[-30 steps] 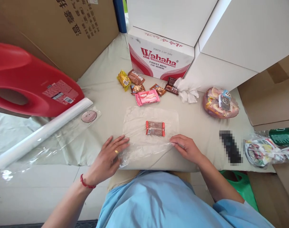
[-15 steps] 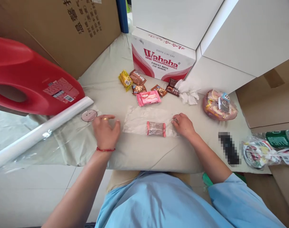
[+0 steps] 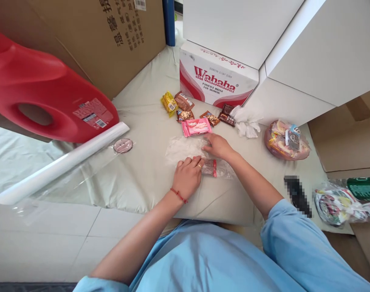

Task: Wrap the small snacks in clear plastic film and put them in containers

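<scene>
My left hand (image 3: 187,176) wears a ring and a red bracelet. Its bent fingers close over the left end of a small red-ended snack packet (image 3: 209,166), hiding part of it; the thumb is out of sight. Beneath the packet lies a sheet of clear plastic film (image 3: 181,148), crinkled on the cloth. Over the film's far edge is my right hand (image 3: 219,146), index finger and thumb apart, with nothing visible between them. Just beyond its fingertips lies a pink nabati packet (image 3: 197,127).
Wrapped snacks (image 3: 185,115) and crumpled white plastic (image 3: 247,121) lie before a Wahaha box (image 3: 218,81). To the left are a red jug (image 3: 60,93) and a film roll (image 3: 69,162). A snack-filled bowl (image 3: 287,140) and a dark blurred object (image 3: 297,196) are on the right.
My left hand has moved right, from beside the pink disc onto the snack packet. My right hand has shifted left and away from me, leaving the film's right end. The view has swung slightly.
</scene>
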`<act>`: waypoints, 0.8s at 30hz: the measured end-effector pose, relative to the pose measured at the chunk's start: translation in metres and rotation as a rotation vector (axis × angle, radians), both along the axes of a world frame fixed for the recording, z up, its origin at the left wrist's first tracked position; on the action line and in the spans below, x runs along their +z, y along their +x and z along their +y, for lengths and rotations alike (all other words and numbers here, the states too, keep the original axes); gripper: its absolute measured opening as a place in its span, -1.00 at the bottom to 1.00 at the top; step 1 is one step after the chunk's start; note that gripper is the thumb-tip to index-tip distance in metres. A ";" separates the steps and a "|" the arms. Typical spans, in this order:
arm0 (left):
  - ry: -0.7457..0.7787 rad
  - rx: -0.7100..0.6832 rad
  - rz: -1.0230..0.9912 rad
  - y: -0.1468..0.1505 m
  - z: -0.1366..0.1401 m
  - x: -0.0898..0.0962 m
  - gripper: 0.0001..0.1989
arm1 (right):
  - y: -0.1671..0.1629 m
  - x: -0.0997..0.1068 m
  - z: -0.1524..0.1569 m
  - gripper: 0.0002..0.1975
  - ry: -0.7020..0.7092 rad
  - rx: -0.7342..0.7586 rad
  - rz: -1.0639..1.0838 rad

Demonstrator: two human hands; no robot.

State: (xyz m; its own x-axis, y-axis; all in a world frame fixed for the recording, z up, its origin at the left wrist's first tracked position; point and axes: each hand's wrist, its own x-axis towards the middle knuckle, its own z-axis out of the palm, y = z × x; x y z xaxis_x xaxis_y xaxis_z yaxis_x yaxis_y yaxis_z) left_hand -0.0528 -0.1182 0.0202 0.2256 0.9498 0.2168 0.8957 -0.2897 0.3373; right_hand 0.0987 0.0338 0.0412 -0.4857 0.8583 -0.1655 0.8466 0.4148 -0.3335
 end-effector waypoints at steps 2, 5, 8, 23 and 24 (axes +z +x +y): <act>-0.062 0.006 0.041 0.001 0.002 -0.010 -0.57 | -0.001 -0.002 0.005 -0.68 -0.126 -0.017 0.055; -0.059 0.018 0.071 0.002 -0.001 -0.017 -0.56 | 0.004 -0.001 0.007 -0.90 -0.187 0.006 0.204; -0.042 0.020 0.071 0.003 -0.004 -0.019 -0.57 | 0.013 0.005 -0.005 -0.93 -0.020 0.103 0.364; 0.048 0.002 -0.424 -0.031 -0.016 -0.029 -0.63 | 0.025 -0.034 -0.122 -0.51 0.039 0.302 0.324; 0.036 0.026 -0.450 -0.032 -0.018 -0.028 -0.63 | 0.022 -0.035 -0.123 -0.49 0.027 0.296 0.323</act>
